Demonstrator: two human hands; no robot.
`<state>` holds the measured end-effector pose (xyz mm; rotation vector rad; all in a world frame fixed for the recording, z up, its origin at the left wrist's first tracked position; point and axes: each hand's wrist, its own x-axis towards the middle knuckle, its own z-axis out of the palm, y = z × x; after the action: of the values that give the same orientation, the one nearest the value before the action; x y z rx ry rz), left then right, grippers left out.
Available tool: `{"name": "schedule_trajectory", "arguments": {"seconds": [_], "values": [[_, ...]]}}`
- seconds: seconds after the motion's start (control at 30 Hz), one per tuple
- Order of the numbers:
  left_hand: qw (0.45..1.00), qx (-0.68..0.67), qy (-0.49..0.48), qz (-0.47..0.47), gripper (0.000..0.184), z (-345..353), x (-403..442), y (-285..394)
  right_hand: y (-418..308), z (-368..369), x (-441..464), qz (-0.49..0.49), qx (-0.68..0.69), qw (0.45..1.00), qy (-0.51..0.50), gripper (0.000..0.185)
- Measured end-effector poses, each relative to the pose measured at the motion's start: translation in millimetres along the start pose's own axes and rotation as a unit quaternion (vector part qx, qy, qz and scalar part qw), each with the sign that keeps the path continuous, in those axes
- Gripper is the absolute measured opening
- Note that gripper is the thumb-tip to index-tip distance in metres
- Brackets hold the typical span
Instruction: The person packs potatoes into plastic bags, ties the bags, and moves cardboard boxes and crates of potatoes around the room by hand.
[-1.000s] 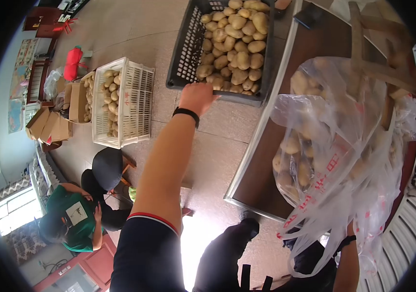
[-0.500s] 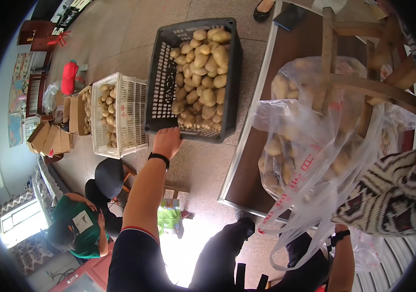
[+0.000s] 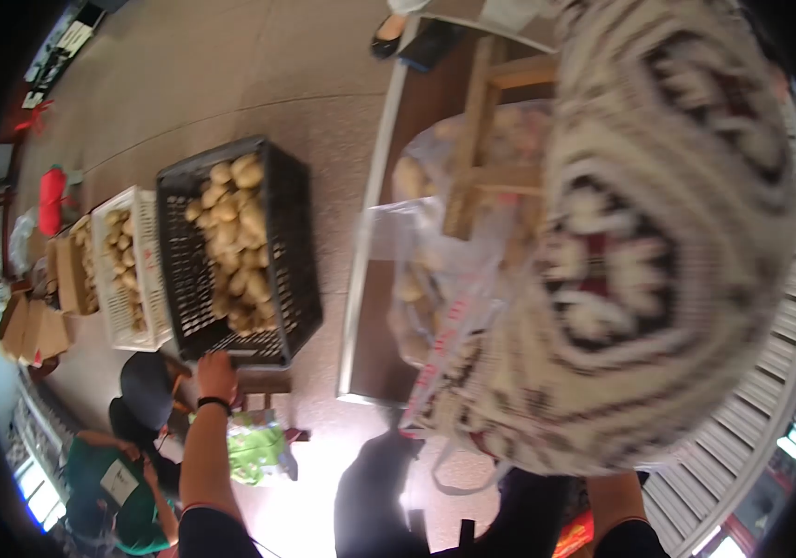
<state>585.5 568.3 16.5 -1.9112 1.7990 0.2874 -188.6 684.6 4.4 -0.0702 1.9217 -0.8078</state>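
My left hand [image 3: 216, 377] is closed on the near rim of a black plastic crate [image 3: 297, 265], at its lower left corner. Potatoes [image 3: 240, 246] fill much of the crate, which rests close beside a white crate. At the lower right, my right forearm [image 3: 614, 498] reaches up under a large patterned cloth item [image 3: 686, 372], which hides the hand. Left of that item, a clear plastic bag [image 3: 416, 232] of potatoes with red print lies on a dark tabletop [image 3: 374, 335], partly covered by the patterned item.
A white crate [image 3: 151, 279] of potatoes and cardboard boxes [image 3: 72, 274] stand at the left. A wooden stool frame [image 3: 477, 139] lies over the bag. A person in green [image 3: 137, 507] sits at the lower left. A green bag [image 3: 254, 446] is near the bottom. Another person's shoe [image 3: 385, 39] shows at the top.
The black crate, with my left hand on its rim, has shifted left and down towards the white crate. The patterned item has come in from the right and covers much of the plastic bag.
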Motion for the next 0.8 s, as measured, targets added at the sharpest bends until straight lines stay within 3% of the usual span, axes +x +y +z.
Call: {"name": "schedule_trajectory", "arguments": {"seconds": [0.07,0.13,0.2,0.23,0.27,0.3,0.37,0.43,0.5,0.6,0.67,0.73,0.8], "values": [[0.999,-0.013,0.028,0.007,0.028,15.7,-12.6,-14.6,-25.1,4.2,-10.8,-0.017,0.037,0.999,0.012,0.048],[0.983,-0.129,-0.026,-0.125,0.035,-24.4,-20.4,7.0,-64.7,15.2,-22.1,-0.049,0.108,0.993,0.021,0.049],[0.977,-0.202,0.028,-0.067,0.038,-51.7,-21.3,35.3,-130.8,26.8,-44.6,-0.108,0.216,0.970,-0.013,0.049],[0.962,-0.260,0.076,-0.022,0.042,-68.6,-28.6,50.8,-169.8,33.9,-61.2,-0.153,0.252,0.952,-0.087,0.049],[0.922,-0.380,0.076,-0.008,0.046,-105.1,-33.3,77.2,-213.6,39.2,-75.8,-0.219,0.242,0.921,-0.211,0.050],[0.866,-0.494,0.075,0.005,0.050,-151.5,-34.1,108.8,-276.5,81.0,-125.9,-0.206,0.266,0.908,-0.250,0.057],[0.686,-0.721,0.043,0.093,0.056,-230.8,-35.8,157.7,-348.0,114.6,-170.7,-0.188,0.202,0.905,-0.324,0.069],[0.561,-0.810,0.028,0.168,0.062,-308.0,-35.2,195.8,-376.7,118.5,-180.5,-0.155,0.162,0.908,-0.354,0.071],[0.488,-0.850,-0.008,0.197,0.064,-358.4,-24.7,222.4,-378.8,122.9,-183.7,-0.154,0.140,0.911,-0.355,0.068],[0.486,-0.857,-0.087,0.151,0.061,-440.8,-11.2,246.7,-386.4,137.5,-188.5,-0.160,0.117,0.897,-0.396,0.057],[0.386,-0.853,-0.255,0.241,0.052,-481.4,-16.8,250.7,-384.0,141.7,-200.9,-0.187,0.072,0.899,-0.389,0.048],[0.393,-0.849,-0.269,0.230,0.050,-497.0,-19.3,249.4,-381.1,146.4,-223.0,-0.157,0.111,0.907,-0.375,0.045],[0.402,-0.842,-0.286,0.219,0.048,-505.4,-27.3,250.9,-373.6,141.0,-226.7,-0.153,0.055,0.918,-0.361,0.043]]}}
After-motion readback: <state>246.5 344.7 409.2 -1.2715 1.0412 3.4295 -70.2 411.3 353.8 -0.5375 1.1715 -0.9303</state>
